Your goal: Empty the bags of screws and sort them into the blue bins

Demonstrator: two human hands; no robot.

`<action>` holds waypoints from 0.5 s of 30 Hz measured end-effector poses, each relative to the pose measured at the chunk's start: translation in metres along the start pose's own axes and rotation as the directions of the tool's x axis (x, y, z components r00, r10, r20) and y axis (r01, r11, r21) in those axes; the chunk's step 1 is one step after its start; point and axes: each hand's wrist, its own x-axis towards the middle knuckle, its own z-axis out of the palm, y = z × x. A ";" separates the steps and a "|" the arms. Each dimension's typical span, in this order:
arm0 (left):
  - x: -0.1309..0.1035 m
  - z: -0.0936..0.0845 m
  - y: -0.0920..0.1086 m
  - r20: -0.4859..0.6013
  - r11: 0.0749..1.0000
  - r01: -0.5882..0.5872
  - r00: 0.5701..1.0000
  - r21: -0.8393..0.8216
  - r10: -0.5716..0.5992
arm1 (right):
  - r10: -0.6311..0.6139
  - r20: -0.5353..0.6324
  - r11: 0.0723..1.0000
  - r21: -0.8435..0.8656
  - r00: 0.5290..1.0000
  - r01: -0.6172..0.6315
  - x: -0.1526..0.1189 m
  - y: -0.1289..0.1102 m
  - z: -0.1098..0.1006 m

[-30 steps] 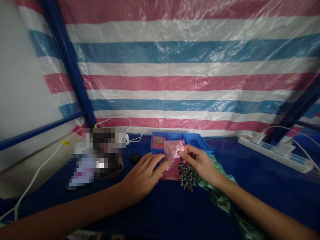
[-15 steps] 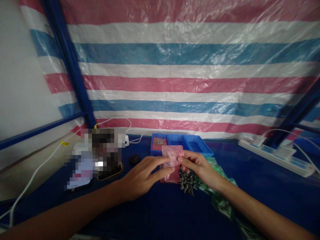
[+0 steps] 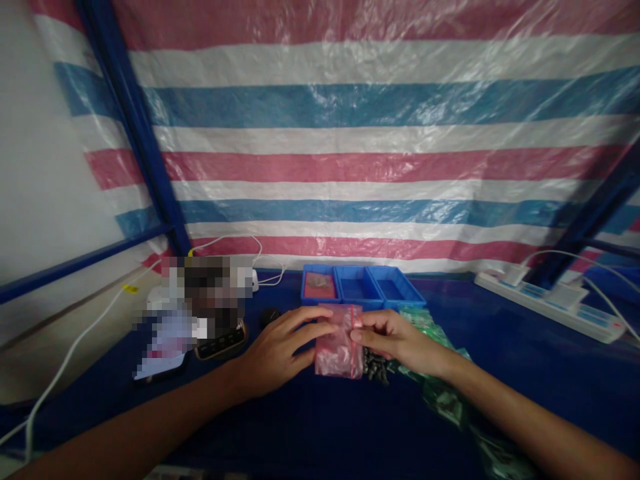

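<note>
A pink translucent zip bag (image 3: 337, 353) lies in front of me, its red zip strip along the right edge. My right hand (image 3: 393, 339) pinches that edge between thumb and fingers. My left hand (image 3: 287, 343) has its fingers spread, with the fingertips touching the bag's left side. Just right of the bag, partly under my right hand, is a pile of small dark metal pieces (image 3: 375, 368). Green plastic bags (image 3: 447, 400) stretch beneath my right wrist and forearm. Behind the bag stands a blue three-compartment tray (image 3: 360, 305), with a pink bag (image 3: 319, 287) in its left compartment.
A white power strip (image 3: 550, 307) with plugs lies at the right. At the left are a phone-like device (image 3: 220, 343), a pixelated area and a round black object (image 3: 270, 317). White cables (image 3: 75, 353) run along the left side. Blue frame posts flank the striped sheet.
The pink bag has been turned, so its zip strip now runs down the right side instead of along the top. It sits slightly nearer to me. My left fingers have shifted to its left edge.
</note>
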 end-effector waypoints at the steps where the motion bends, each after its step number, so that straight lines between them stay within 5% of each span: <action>1: 0.000 0.001 -0.001 0.006 1.000 0.009 1.000 -0.011 -0.009 | 0.001 0.003 1.000 0.006 1.000 -0.001 0.000 -0.001 0.001; 5: 0.000 0.008 -0.005 0.018 0.998 0.053 0.998 -0.018 -0.053 | -0.014 0.004 1.000 0.015 1.000 0.014 -0.001 -0.004 0.003; 9: 0.005 0.013 -0.002 -0.101 0.985 0.133 0.984 -0.108 -0.144 | -0.022 -0.022 0.999 -0.028 1.000 0.021 -0.002 -0.001 0.002; 15: 0.018 0.030 -0.002 -0.098 0.807 0.435 0.855 -0.400 -0.510 | -0.248 -0.233 0.959 -0.193 0.940 0.206 0.001 0.003 -0.003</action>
